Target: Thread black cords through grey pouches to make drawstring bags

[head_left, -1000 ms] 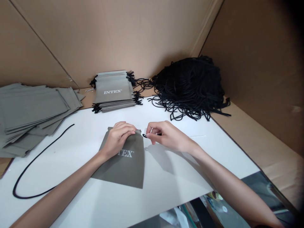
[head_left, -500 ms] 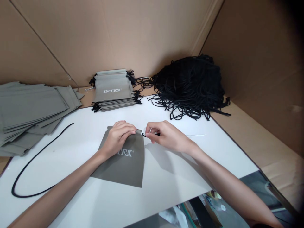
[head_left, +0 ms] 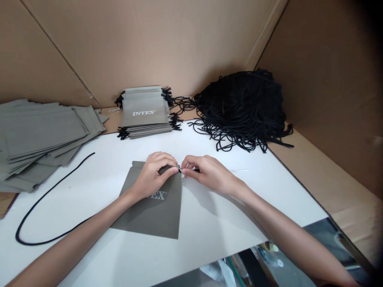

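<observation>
1. Left side, upper half of the frame: a pile of flat grey fabric pieces (head_left: 44, 129), loosely fanned; below it a black cord (head_left: 17, 236) curves over the white counter (head_left: 227, 233), disappearing behind the left forearm (head_left: 85, 235).
2. Upper centre: a stack of lettered pouches (head_left: 145, 104), with black tufts at its corners.
3. Middle of the frame: the grey bag (head_left: 149, 221) lies flat on the counter, its printing half covered; the left hand (head_left: 154, 173) rests over its top edge, thumb and forefinger pinching the fabric by the upper right corner.
4. Just right of the middle: the right hand (head_left: 211, 172), its fingertips close beside the left's, pinches a small black strand (head_left: 196, 170); a thin pale line (head_left: 239, 170) shows beyond the wrist, wire or thread, I cannot tell; the step in hand seems to be working the strand through the bag's top hem, in which direction is unclear; the next move would call for a steady corner and a firm, straight pinch.
5. Upper right: a heap of black cords (head_left: 242, 107), tangled.
</observation>
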`<state>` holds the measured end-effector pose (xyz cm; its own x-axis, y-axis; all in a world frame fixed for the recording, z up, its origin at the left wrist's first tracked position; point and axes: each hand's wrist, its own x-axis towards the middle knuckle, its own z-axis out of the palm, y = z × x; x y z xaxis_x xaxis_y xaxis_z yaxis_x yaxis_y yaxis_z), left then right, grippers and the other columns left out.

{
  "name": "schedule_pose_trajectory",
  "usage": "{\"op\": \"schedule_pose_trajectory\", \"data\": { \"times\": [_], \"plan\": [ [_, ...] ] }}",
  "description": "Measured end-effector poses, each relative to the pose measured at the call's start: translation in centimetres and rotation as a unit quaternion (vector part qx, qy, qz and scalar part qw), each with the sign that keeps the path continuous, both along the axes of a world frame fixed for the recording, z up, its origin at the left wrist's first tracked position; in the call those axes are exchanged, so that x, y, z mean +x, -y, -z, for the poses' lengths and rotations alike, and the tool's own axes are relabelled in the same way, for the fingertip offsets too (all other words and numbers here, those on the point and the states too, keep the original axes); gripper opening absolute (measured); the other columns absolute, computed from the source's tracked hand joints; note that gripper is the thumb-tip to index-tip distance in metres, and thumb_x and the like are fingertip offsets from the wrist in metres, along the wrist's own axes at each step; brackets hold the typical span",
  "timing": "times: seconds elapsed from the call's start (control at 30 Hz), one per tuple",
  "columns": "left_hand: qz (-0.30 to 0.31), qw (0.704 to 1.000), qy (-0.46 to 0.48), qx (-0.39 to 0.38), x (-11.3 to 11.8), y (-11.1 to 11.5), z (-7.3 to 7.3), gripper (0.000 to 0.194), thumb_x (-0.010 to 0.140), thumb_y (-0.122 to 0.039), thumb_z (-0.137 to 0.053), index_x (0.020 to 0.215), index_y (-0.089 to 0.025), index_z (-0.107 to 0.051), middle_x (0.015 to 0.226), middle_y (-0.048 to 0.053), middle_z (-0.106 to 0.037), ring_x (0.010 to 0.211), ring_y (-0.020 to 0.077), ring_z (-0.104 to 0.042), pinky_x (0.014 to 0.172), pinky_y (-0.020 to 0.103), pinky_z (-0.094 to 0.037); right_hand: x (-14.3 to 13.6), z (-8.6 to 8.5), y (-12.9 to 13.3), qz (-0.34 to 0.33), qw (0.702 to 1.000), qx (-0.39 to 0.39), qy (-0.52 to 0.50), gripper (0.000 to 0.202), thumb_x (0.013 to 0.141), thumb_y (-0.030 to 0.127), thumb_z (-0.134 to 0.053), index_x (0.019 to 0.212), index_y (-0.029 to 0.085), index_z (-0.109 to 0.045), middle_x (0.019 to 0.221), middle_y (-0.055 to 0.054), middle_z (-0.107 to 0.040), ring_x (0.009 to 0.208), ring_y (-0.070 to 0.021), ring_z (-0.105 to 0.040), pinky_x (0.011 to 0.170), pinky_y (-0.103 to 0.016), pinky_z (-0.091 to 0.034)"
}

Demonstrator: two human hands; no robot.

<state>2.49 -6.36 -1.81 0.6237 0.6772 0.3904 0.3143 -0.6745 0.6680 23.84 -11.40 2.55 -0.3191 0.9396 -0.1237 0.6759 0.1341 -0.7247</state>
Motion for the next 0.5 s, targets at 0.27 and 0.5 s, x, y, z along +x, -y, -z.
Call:
{"op": "schedule_pose_trajectory", "data": {
  "times": [0.27,0.5],
  "plan": [
    [-0.053,0.998,0.006,0.036,-1.4,-1.9,-0.8,0.007,0.089,-0.027,-0.07,0.083,-0.022,-0.072,0.093,0.003,-0.076,0.099,0.024,-0.066,0.099,0.044,-0.042,3.5,-0.8,-1.0,0.023,0.999,0.028,0.04,0.022,0.095,0.033,-0.056,0.084,0.022,-0.072,0.085,-0.003,-0.074,0.076,-0.0198,-0.062,0.069,-0.029,-0.04],
    [-0.09,0.991,0.075,-0.06,-1.2,-1.5,0.5,0.006,0.084,-0.025,-0.074,0.08,-0.022,-0.076,0.091,0.004,-0.076,0.093,0.022,-0.069,0.091,0.039,-0.052,1.4,0.2,-0.8,0.061,0.993,0.08,0.064,0.022,0.094,0.027,-0.055,0.08,0.022,-0.072,0.075,-0.001,-0.073,0.061,-0.0151,-0.054,0.064,-0.028,-0.035]
  ]
}}
